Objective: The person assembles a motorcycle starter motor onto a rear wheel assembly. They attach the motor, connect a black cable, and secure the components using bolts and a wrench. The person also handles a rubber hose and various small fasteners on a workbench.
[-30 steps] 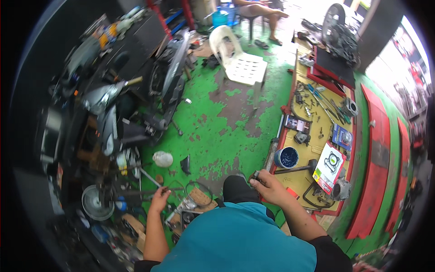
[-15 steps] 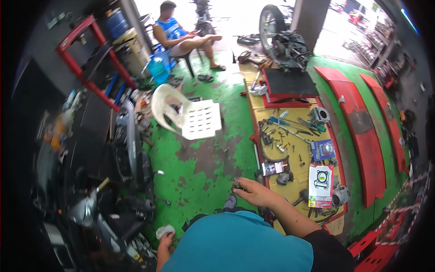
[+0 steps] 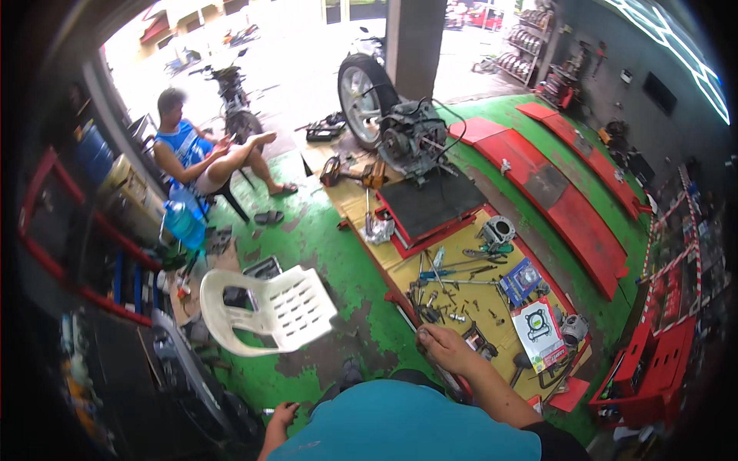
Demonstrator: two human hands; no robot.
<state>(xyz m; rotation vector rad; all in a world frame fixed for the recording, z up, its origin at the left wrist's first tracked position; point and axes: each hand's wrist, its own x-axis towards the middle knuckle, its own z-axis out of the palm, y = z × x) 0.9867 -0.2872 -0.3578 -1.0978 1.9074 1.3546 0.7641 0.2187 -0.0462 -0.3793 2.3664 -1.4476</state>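
My right hand [image 3: 448, 348] is closed at the near left edge of the yellow-topped workbench [image 3: 361, 201]. A small dark metal cylinder [image 3: 422, 331] shows at its fingertips, mostly covered by them. Low beside my body hangs my left hand [image 3: 285, 415], its fingers loosely apart, with nothing visible in them. A small whitish object [image 3: 267, 412] shows just left of it. Beyond my right hand lie loose bolts and small parts [image 3: 457, 316], a blue package [image 3: 521, 280] and a white and red gasket package [image 3: 538, 333].
A white plastic chair [image 3: 296, 307] stands ahead on the green floor. Farther off, a person [image 3: 196, 150] sits by a blue water bottle [image 3: 183, 223]. An engine [image 3: 415, 138] with a wheel rests at the bench's far end. Red ramps [image 3: 542, 184] lie to the right.
My view has lifted and turned to the right. My right hand stays closed by the bench edge. A white rag seen by my left hand is out of sight.
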